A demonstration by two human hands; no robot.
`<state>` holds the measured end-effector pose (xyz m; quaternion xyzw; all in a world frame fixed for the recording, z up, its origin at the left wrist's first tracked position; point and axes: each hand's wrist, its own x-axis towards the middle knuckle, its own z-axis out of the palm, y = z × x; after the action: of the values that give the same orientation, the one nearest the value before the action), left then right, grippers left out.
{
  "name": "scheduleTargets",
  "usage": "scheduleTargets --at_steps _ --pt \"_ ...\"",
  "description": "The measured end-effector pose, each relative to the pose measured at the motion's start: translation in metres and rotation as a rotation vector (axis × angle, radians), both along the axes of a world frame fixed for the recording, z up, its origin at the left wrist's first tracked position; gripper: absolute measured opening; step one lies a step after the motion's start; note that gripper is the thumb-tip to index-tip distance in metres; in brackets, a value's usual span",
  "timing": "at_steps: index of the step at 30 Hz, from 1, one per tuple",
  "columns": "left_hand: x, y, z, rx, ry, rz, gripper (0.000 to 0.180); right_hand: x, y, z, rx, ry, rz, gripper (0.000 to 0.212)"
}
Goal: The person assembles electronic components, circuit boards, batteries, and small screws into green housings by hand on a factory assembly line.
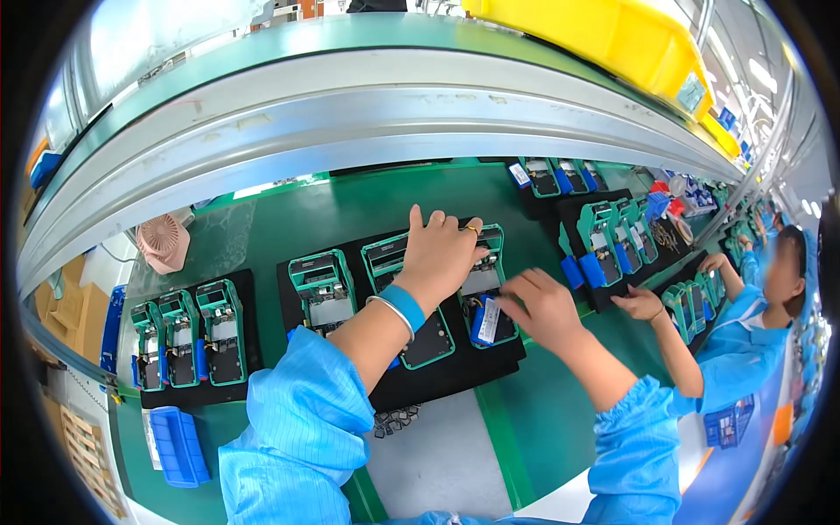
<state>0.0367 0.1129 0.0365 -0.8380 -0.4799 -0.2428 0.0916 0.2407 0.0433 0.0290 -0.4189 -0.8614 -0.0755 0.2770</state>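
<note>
My left hand (439, 255), with a ring and a blue wristband, lies over the upper ends of the middle green-framed device (429, 337) and the right-hand green-framed device (493, 241). Its fingers bend down, and their tips are hidden along with whatever they grip. Just right of that second device hovers my right hand (544, 308), its fingers loosely bent and apart, slightly blurred, with nothing visible in them. A blue battery pack with a white label (488, 322) sits at the lower part of the right-hand device, close to my right thumb. Another such device (322, 287) stands to the left.
Black mats (249, 306) carry more green-framed devices (220, 328) at left and far right. A blue bin (179, 446), a pink fan (163, 241) and a metal rail (385, 114) surround the bench. A yellow bin (604, 39) sits above. A co-worker's hand (640, 304) works at right.
</note>
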Motion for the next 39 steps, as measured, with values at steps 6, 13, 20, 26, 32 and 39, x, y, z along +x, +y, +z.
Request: scheduleTargets --at_steps 6,13,20,26,32,39 --pt "0.003 -0.002 0.006 0.024 0.067 0.023 0.045 -0.004 -0.037 0.003 -0.014 -0.104 0.047 0.063" --pt "0.0 -0.003 0.011 -0.083 0.035 0.053 0.042 -0.041 -0.024 -0.01 0.076 -0.046 -0.003 0.044" --pt "0.0 -0.003 0.007 -0.102 -0.029 0.047 0.038 -0.083 -0.003 -0.016 0.273 0.077 -0.321 0.042" --pt "0.0 0.004 0.014 -0.134 0.009 0.029 0.037 -0.091 0.006 -0.022 0.312 0.114 -0.396 0.036" --pt "-0.005 0.0 0.019 -0.213 0.038 0.008 0.04 -0.093 -0.018 -0.033 0.092 0.161 -0.394 0.035" --pt "-0.07 -0.07 0.038 0.015 -0.501 -0.165 0.049 -0.049 -0.033 -0.039 0.123 0.474 -0.335 0.022"
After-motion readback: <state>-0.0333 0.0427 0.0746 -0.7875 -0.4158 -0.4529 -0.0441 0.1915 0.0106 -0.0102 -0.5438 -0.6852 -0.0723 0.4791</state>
